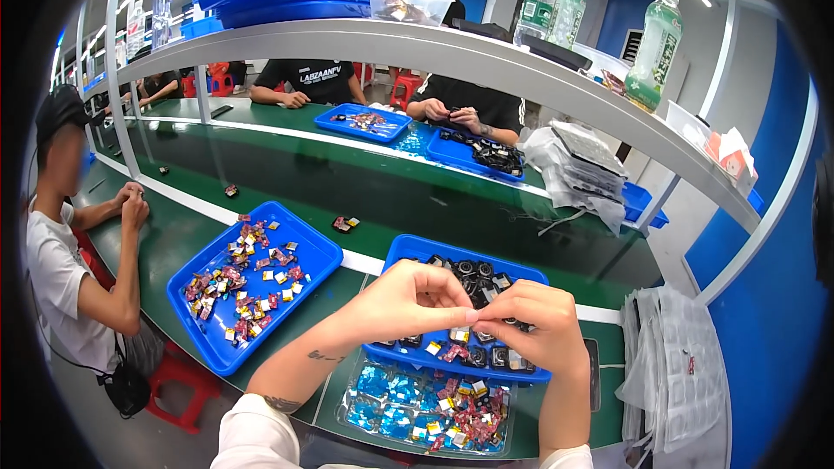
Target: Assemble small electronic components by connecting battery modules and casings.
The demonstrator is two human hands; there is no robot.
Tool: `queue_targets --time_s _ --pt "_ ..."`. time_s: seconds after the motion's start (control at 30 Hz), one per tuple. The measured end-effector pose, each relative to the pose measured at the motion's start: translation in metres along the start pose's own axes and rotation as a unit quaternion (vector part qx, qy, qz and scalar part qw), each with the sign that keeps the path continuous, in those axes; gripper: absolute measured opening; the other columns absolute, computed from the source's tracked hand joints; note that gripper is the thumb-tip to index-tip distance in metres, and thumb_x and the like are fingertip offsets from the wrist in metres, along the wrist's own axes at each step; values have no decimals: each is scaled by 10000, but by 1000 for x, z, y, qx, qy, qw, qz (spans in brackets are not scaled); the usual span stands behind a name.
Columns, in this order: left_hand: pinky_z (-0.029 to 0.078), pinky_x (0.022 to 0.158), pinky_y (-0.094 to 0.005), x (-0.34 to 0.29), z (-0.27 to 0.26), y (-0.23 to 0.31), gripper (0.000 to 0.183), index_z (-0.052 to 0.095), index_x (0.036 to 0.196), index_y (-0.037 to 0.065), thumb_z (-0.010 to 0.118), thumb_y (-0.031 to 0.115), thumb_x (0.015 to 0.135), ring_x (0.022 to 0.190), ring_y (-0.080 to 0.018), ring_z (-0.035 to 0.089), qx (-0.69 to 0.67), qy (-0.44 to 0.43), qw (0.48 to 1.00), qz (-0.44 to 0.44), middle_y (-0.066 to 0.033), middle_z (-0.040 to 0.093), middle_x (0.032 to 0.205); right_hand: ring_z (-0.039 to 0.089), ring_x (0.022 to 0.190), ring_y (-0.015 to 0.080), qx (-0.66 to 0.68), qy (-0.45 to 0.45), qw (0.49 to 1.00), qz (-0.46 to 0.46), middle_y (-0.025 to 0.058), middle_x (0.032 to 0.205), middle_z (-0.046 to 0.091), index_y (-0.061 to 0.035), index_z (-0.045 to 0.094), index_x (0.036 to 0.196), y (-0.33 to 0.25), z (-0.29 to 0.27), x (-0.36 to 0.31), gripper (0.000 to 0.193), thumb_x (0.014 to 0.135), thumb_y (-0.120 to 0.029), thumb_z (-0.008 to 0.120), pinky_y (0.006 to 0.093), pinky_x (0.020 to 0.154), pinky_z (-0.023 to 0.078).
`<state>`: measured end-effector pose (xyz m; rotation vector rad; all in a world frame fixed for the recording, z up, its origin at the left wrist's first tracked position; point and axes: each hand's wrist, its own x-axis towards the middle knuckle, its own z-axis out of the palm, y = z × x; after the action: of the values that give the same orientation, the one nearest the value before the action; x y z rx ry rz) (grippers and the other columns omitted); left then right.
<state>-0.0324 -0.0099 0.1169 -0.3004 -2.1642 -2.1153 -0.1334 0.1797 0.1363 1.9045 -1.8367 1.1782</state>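
My left hand (415, 302) and my right hand (540, 320) meet with thumbs and fingertips pinched together. Whatever lies between the fingertips is too small or too hidden to make out. Under them is a blue tray (401, 249) of black housings with round parts (469, 267), among which lie a few small red boards with silver-and-yellow cells. Nearer to me, a clear compartmented plastic tray (346, 415) holds blue film pieces (395, 389) and a heap of red circuit boards with small cells (469, 412).
Left of my arm sits another blue tray (323, 254) with scattered boards. A loose board (345, 224) lies on the green belt (417, 213). A shelf (417, 42) with bottles crosses above. Clear blister trays (673, 365) stand at right. A co-worker (74, 243) sits at left, others opposite.
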Motion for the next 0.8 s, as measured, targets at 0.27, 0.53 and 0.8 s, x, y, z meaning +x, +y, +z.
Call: queue_targets --time_s 0.27,0.53,0.8 --pt "485 656 -221 1 -2 -3 167 683 875 0 705 162 844 719 -56 600 -23 -46 999 7 -28 673 800 630 625 167 21 34 999 24 58 723 674 -27 690 779 -4 -6 1 116 688 -8 759 267 570 473" --pt "496 689 -236 1 9 8 182 645 930 -2 735 57 784 814 -108 620 197 119 955 187 -68 648 918 630 653 104 149 84 977 124 74 767 681 5 692 818 9 0 -1 98 747 -32 749 222 574 493" --pt "501 699 -244 7 2 -4 106 604 797 -8 699 39 804 746 -111 630 46 72 982 170 -82 661 820 647 735 120 230 77 959 146 112 855 686 31 688 900 6 -1 -2 142 767 -1 724 232 649 525"
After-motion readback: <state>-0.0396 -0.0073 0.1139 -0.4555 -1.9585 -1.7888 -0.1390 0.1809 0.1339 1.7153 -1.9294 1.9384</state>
